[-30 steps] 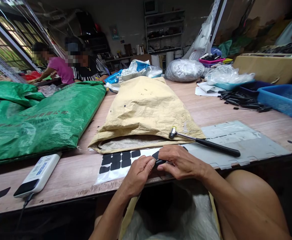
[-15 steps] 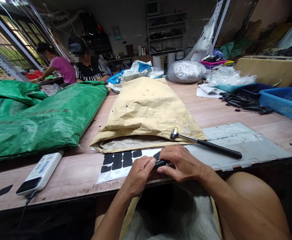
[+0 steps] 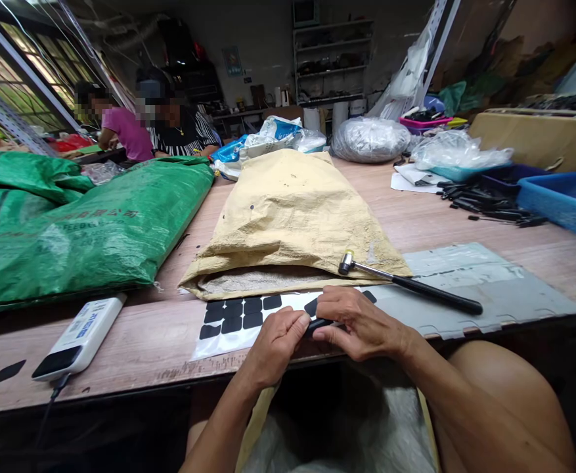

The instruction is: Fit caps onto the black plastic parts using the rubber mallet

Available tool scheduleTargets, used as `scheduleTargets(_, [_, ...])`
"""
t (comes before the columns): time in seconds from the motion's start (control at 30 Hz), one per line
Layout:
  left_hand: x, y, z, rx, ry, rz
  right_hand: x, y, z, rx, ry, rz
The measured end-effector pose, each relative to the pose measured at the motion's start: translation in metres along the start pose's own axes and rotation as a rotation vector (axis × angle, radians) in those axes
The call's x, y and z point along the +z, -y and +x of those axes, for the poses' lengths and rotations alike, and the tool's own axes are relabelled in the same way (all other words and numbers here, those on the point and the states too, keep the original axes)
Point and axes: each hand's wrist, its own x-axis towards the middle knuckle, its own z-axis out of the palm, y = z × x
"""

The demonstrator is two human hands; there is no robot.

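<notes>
Between my two hands is a small black piece (image 3: 318,326), mostly covered by fingers, so its kind does not show. My left hand (image 3: 280,341) is closed on its left end, thumb on top. My right hand (image 3: 359,322) pinches it from the other side, fingers curled over. Just behind the hands lies a white sheet (image 3: 241,340) carrying several black rounded-square stickers (image 3: 252,320). A hammer (image 3: 430,292) with a black grip rests on a grey mat (image 3: 489,276), its head against a beige sack (image 3: 288,223). Below my hands, an open sack (image 3: 347,427) sits at my lap.
A green sack (image 3: 95,230) and a white power bank (image 3: 83,335) with a cable are on the left. To the right lie several black pieces (image 3: 489,203) beside a blue bin (image 3: 563,200). Two people (image 3: 179,128) sit across the table.
My hands keep hold of the black piece with hardly any movement. The view has shifted slightly. The person in pink at the far left has drawn an arm in.
</notes>
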Motion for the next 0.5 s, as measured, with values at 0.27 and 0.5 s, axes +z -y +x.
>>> scheduleTargets(0.27, [-0.001, -0.009, -0.004, -0.002, -0.015, 0.027, -0.014, -0.002, -0.005, 0.069, 0.06, 0.028])
scheduleTargets(0.5, [0.009, -0.027, -0.062, 0.014, 0.252, 0.025, -0.057, -0.032, -0.023, 0.39, -0.374, -0.14])
